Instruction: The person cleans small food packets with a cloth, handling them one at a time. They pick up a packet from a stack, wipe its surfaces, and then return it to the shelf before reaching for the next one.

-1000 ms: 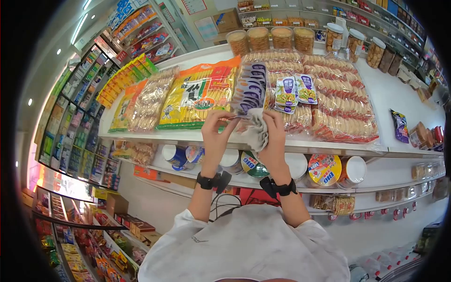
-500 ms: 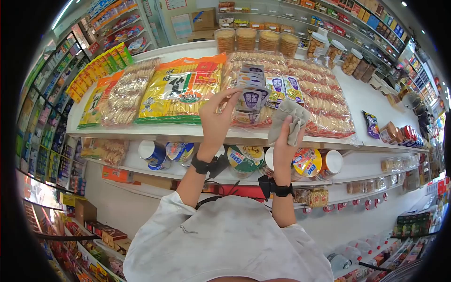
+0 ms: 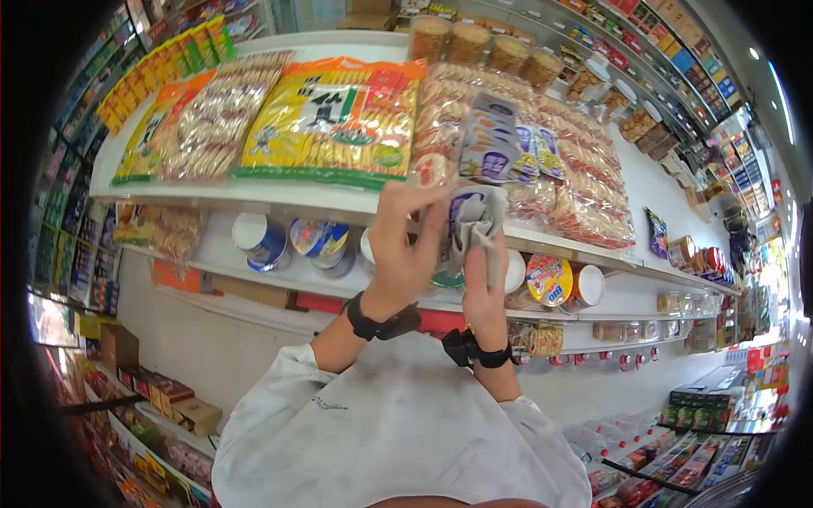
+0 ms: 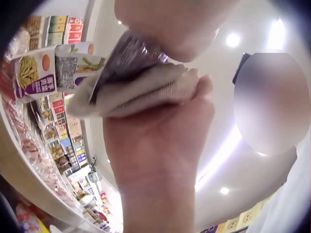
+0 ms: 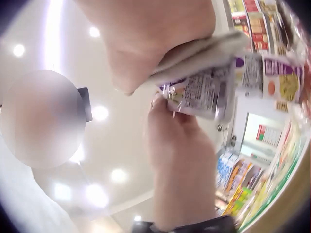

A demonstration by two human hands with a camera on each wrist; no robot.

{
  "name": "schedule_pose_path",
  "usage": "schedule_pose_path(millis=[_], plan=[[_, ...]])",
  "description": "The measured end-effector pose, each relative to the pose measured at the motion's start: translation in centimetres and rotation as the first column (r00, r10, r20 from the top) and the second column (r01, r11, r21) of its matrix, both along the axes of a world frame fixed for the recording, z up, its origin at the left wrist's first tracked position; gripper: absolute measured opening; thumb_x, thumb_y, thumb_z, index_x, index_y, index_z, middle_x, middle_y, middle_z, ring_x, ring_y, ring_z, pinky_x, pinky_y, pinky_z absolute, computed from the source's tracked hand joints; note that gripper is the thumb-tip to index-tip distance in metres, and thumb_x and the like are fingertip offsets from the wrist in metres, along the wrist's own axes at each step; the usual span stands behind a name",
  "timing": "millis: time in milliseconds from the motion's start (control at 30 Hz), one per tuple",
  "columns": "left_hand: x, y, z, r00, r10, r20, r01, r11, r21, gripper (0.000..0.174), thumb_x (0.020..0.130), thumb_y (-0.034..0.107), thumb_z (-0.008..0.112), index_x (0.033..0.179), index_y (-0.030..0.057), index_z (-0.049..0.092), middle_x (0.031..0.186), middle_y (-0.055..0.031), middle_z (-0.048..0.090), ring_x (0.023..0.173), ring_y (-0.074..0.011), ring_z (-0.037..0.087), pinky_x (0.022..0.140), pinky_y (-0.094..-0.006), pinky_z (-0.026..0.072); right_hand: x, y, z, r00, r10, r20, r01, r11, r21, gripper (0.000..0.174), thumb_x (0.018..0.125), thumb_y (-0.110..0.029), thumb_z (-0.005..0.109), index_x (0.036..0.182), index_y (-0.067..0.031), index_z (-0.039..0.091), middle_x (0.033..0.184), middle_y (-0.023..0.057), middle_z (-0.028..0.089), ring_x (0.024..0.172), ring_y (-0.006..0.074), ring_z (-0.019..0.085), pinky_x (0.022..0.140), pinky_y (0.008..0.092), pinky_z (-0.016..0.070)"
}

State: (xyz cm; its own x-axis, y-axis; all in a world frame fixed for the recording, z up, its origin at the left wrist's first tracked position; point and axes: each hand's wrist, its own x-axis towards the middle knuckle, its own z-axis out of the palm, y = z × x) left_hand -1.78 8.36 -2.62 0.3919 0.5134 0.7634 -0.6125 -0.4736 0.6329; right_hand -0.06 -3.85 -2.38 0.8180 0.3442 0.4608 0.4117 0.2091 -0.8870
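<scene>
In the head view my left hand (image 3: pixel 405 245) pinches a small purple-and-white snack packet (image 5: pixel 206 94) at its edge, over the front of the counter. My right hand (image 3: pixel 485 292) holds a crumpled grey cloth (image 3: pixel 480 222) against the packet's face, covering much of it. The right wrist view shows the packet's printed back, with the left thumb and fingertips at one corner. Just beyond the hands, a row of overlapping snack packets (image 3: pixel 491 140) lies on bagged round crackers (image 3: pixel 584 182). More purple-labelled packets (image 3: pixel 542 152) lie directly right of that row.
A large yellow snack bag (image 3: pixel 334 123) lies left on the white counter (image 3: pixel 318 193). Clear jars (image 3: pixel 470 42) line the back. Below the counter edge, a shelf holds tubs (image 3: pixel 550 279) and a blue canister (image 3: pixel 261 241). Stocked shelves (image 3: pixel 669 51) stand behind.
The hands were together, parted as the left hand reached to the packet row, then came together again nearer the body. The left hand now holds a packet against the cloth. The head view has shifted.
</scene>
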Motion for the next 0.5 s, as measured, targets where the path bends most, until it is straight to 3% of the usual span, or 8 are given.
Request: schedule_pose_path(millis=[33, 133, 167, 267, 367, 433, 500], plan=[[-0.6, 0.8, -0.7, 0.997, -0.044, -0.067, 0.039, 0.997, -0.07, 0.012, 0.097, 0.001, 0.059, 0.109, 0.0002, 0.057, 0.089, -0.005, 0.058, 0.072, -0.0064, 0.049, 0.063, -0.0221, 0.0416, -0.4, 0.7, 0.2, 0.993, 0.037, -0.114, -0.037, 0.999, 0.0, 0.036, 0.094, -0.016, 0.063, 0.122, 0.0046, 0.052, 0.11, 0.0165, 0.066, 0.091, 0.0231, 0.064, 0.079, 0.0333, 0.0499], [-1.6, 2.7, -1.1, 0.999, 0.025, -0.03, -0.032, 0.958, -0.286, 0.013, 0.1, 0.008, 0.056, 0.11, 0.0001, 0.054, 0.088, -0.0029, 0.059, 0.071, -0.0039, 0.048, 0.062, -0.02, 0.0412, -0.5, 3.5, -0.3, 0.989, 0.145, 0.036, -0.131, 0.956, -0.263, 0.026, 0.09, -0.01, 0.066, 0.11, 0.0035, 0.058, 0.091, 0.0148, 0.069, 0.076, 0.021, 0.066, 0.071, 0.031, 0.0499], [-2.6, 3.3, -0.4, 0.998, -0.047, -0.051, 0.018, 0.885, -0.466, 0.017, 0.101, 0.013, 0.055, 0.111, -0.0006, 0.053, 0.087, -0.0017, 0.06, 0.071, -0.0026, 0.051, 0.062, -0.0184, 0.0418, -1.2, 4.9, -0.8, 0.987, 0.138, 0.083, -0.113, 0.959, -0.26, 0.02, 0.089, -0.007, 0.066, 0.105, 0.0024, 0.061, 0.082, 0.0134, 0.069, 0.07, 0.0201, 0.066, 0.068, 0.0313, 0.0498], [-3.9, 5.7, 0.2, 0.995, -0.095, 0.009, 0.078, 0.755, -0.651, 0.018, 0.101, 0.014, 0.056, 0.11, -0.0008, 0.054, 0.087, -0.0021, 0.062, 0.073, -0.002, 0.054, 0.063, -0.018, 0.0435, -1.8, 6.9, -2.9, 0.97, 0.195, 0.146, -0.111, 0.888, -0.446, 0.02, 0.088, -0.006, 0.066, 0.106, 0.0013, 0.061, 0.083, 0.0127, 0.07, 0.072, 0.0201, 0.066, 0.067, 0.0306, 0.0496], [-5.1, 8.4, -3.2, 0.98, -0.201, -0.005, 0.132, 0.663, -0.737, 0.018, 0.1, 0.016, 0.058, 0.109, 0.0001, 0.056, 0.092, -0.003, 0.065, 0.077, -0.0028, 0.058, 0.065, -0.0184, 0.046, -2.8, 8.6, -3.0, 0.969, 0.242, 0.043, -0.186, 0.835, -0.518, 0.018, 0.089, -0.007, 0.067, 0.105, 0.001, 0.061, 0.077, 0.0093, 0.068, 0.069, 0.0168, 0.064, 0.067, 0.0298, 0.0493], [-5.9, 9.4, -3.9, 0.98, -0.2, 0.009, 0.129, 0.593, -0.795, 0.018, 0.099, 0.017, 0.059, 0.108, 0.0009, 0.056, 0.093, -0.0029, 0.065, 0.077, -0.0035, 0.059, 0.066, -0.0193, 0.0472, -3.2, 9.5, -3.4, 0.951, 0.309, -0.019, -0.276, 0.821, -0.5, 0.02, 0.089, -0.007, 0.067, 0.106, 0.0013, 0.061, 0.077, 0.0088, 0.067, 0.07, 0.0131, 0.062, 0.068, 0.0287, 0.0489], [-6.9, 10.3, -4.9, 0.985, -0.169, -0.025, 0.084, 0.606, -0.791, 0.017, 0.1, 0.016, 0.059, 0.107, 0.0008, 0.057, 0.093, -0.0029, 0.065, 0.078, -0.0037, 0.059, 0.068, -0.0197, 0.0474, -3.8, 10.0, -4.4, 0.941, 0.328, -0.085, -0.329, 0.827, -0.457, 0.021, 0.09, -0.008, 0.067, 0.108, 0.0012, 0.06, 0.08, 0.0076, 0.066, 0.073, 0.01, 0.06, 0.069, 0.0275, 0.0484]])
